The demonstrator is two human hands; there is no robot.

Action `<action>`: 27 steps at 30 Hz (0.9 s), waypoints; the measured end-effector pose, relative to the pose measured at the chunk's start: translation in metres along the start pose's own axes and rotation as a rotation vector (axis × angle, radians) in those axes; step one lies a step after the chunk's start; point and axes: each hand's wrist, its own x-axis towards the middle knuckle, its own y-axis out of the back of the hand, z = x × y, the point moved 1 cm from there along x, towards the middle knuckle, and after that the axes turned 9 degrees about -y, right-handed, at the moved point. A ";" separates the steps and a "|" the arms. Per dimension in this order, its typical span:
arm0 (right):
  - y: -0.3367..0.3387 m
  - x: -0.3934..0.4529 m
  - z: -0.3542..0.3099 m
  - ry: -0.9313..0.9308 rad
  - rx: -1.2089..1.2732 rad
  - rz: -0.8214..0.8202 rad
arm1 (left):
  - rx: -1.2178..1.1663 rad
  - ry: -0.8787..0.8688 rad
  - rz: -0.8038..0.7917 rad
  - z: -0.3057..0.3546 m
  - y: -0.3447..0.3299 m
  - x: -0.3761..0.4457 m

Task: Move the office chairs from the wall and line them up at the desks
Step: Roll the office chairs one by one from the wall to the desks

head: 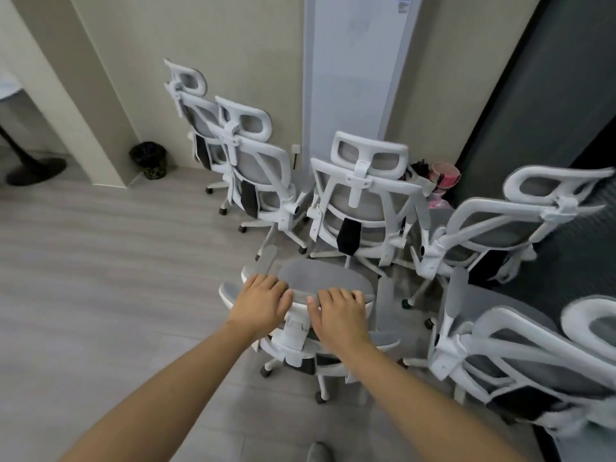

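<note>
Head view: left hand (pixel 263 300) and right hand (pixel 338 311) both curl over headrest (pixel 328 285) of nearest chair (pixel 320 328), fingers wrapped on top edge, gripping it. Chair stands on wood floor (pixel 100 278), just clear of cluster. Five more chairs, e.g. middle chair (pixel 363 201), crowd wall (pixel 233 45) and white panel (pixel 353 61). Black bin (pixel 149 160) in corner. No desk in sight. Judgement: task early; gripped chair ready to roll, rest untouched.
</note>
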 end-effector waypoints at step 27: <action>0.086 -0.313 -0.085 0.653 0.265 -0.065 | 0.216 0.644 0.169 0.193 0.065 -0.426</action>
